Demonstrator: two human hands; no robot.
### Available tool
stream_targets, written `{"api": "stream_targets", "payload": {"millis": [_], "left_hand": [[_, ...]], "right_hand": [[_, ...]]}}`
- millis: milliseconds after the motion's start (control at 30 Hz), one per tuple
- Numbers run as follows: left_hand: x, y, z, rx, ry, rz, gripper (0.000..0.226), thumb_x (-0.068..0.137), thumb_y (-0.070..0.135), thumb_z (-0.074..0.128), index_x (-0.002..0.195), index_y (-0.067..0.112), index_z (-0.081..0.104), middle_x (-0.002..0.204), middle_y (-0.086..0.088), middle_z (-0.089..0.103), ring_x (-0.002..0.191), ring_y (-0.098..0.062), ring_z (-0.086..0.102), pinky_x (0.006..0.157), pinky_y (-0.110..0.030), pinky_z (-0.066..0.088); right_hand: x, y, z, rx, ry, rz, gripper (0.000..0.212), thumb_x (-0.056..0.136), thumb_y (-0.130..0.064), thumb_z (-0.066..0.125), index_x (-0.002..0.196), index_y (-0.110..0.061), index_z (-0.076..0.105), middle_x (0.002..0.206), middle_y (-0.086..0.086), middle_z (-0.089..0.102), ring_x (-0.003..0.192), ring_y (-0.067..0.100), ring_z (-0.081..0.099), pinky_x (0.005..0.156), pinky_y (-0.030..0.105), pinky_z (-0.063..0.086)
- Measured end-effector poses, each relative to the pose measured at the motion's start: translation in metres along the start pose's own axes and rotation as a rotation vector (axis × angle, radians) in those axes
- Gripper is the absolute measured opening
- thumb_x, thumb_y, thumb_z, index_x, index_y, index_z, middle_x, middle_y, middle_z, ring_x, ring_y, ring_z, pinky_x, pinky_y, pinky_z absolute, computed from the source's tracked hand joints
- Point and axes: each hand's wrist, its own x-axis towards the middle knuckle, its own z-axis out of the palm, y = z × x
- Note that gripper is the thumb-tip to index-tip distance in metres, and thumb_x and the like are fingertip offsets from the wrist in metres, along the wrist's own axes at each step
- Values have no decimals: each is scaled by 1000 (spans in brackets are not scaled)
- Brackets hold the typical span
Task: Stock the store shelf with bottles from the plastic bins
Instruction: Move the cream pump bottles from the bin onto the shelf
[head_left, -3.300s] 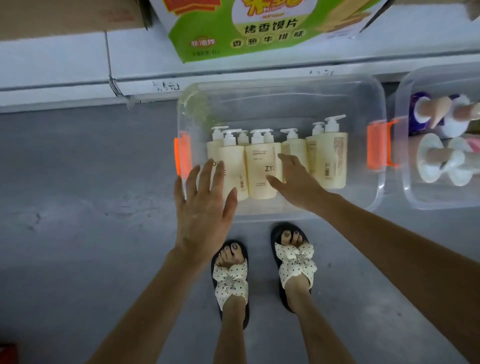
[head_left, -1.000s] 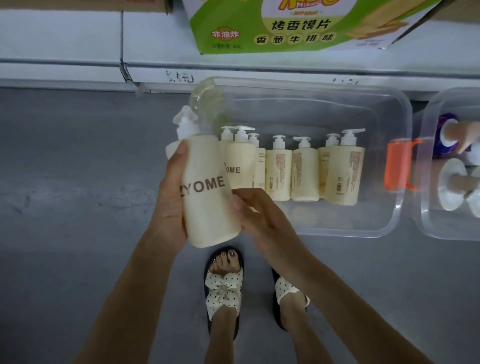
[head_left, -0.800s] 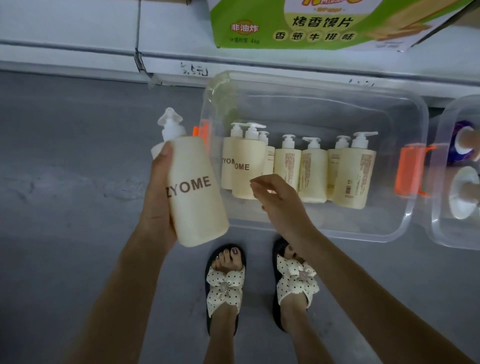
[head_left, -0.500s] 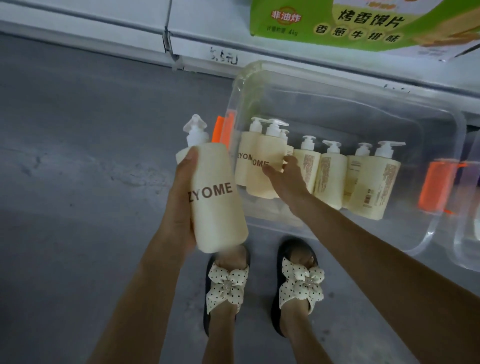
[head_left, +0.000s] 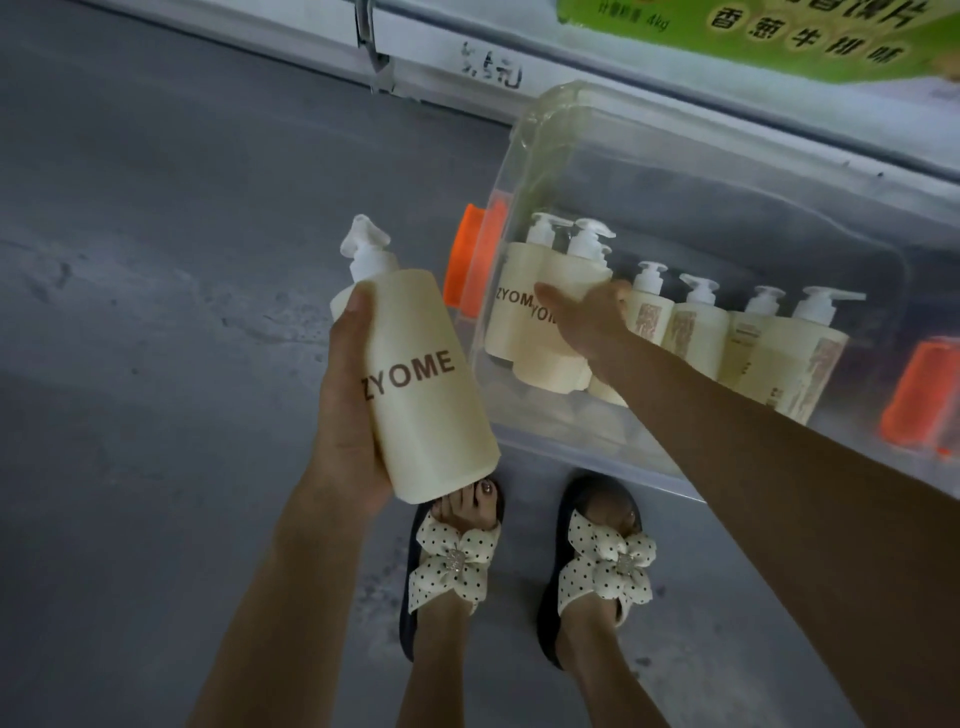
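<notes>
Dim, bluish, soft light; wide-angle bending at edges.

One head-worn wide-angle view looks steeply down, tilted, close above the left hand (head_left: 347, 415) and right hand (head_left: 589, 325). The clear rectangular plastic bin (head_left: 524, 171) lies just beyond them, with the grey concrete floor (head_left: 156, 260) beneath.

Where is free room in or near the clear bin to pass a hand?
Bare: far half of the clear bin, between the bottle row and the shelf-side wall; the floor left of it. Crowded: the near side, where the right hand grips a bottle.
</notes>
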Motion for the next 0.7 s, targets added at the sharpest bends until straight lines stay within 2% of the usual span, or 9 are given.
{"api": "stream_targets", "payload": {"millis": [100, 167, 267, 367, 433, 533, 633, 700], "left_hand": [[-1, 7, 3, -11, -22, 31, 55, 73, 63, 59, 108, 21, 62, 90, -3, 64, 74, -20, 64, 66, -37, 54], [-3, 10, 6, -22, -22, 29, 50, 78, 63, 51, 104, 22, 64, 89, -2, 65, 74, -19, 65, 63, -36, 55], [-9, 16, 15, -56, -16, 7, 52, 82, 63, 38, 100, 22, 66, 89, -3, 66, 74, -17, 65, 64, -34, 57], [-19, 21, 27, -75, -35, -36, 56, 80, 65, 37, 98, 23, 69, 95, -4, 68, 79, -17, 67, 67, -34, 57], [-27, 24, 35, -69, -43, -81, 58, 79, 67, 39, 101, 22, 68, 95, -4, 68, 80, -17, 67, 67, -34, 57], [-42, 31, 48, -68, -105, -162, 63, 65, 70, 56, 101, 20, 69, 90, -4, 68, 78, -19, 67, 73, -36, 57], [-63, 40, 66, -56, -186, -226, 78, 41, 67, 77, 102, 18, 72, 93, -4, 70, 81, -21, 68, 80, -42, 54], [-76, 45, 77, -55, -199, -236, 78, 34, 65, 80, 97, 19, 75, 94, -5, 71, 84, -23, 69, 83, -45, 53]], "right_hand": [[-15, 2, -20, 211, -108, 28, 67, 83, -44, 67, 128, -10, 31, 117, 7, 58, 104, 23, 60, 81, 44, 53], [-32, 2, -35, 362, -196, 69, 61, 85, -41, 66, 131, -11, 38, 114, 6, 63, 100, 21, 63, 75, 42, 54], [-68, 1, -61, 537, -312, 36, 42, 88, -35, 62, 124, -17, 52, 110, 5, 69, 103, 24, 65, 79, 44, 55], [-108, 0, -86, 672, -414, 14, 41, 85, -37, 58, 121, -18, 57, 112, 7, 70, 103, 22, 67, 78, 41, 57], [-133, -2, -103, 724, -470, 51, 39, 80, -45, 55, 109, -21, 63, 100, 4, 73, 90, 18, 71, 71, 37, 58], [-162, -3, -125, 798, -497, 75, 38, 80, -53, 51, 96, -23, 66, 83, 1, 73, 72, 15, 70, 65, 33, 57], [-189, -10, -143, 839, -510, 43, 50, 76, -56, 53, 108, -20, 66, 93, 6, 70, 78, 20, 68, 80, 43, 54], [-205, -19, -153, 813, -521, 43, 48, 74, -55, 55, 104, -19, 67, 88, 6, 71, 75, 20, 68, 79, 43, 54]]}}
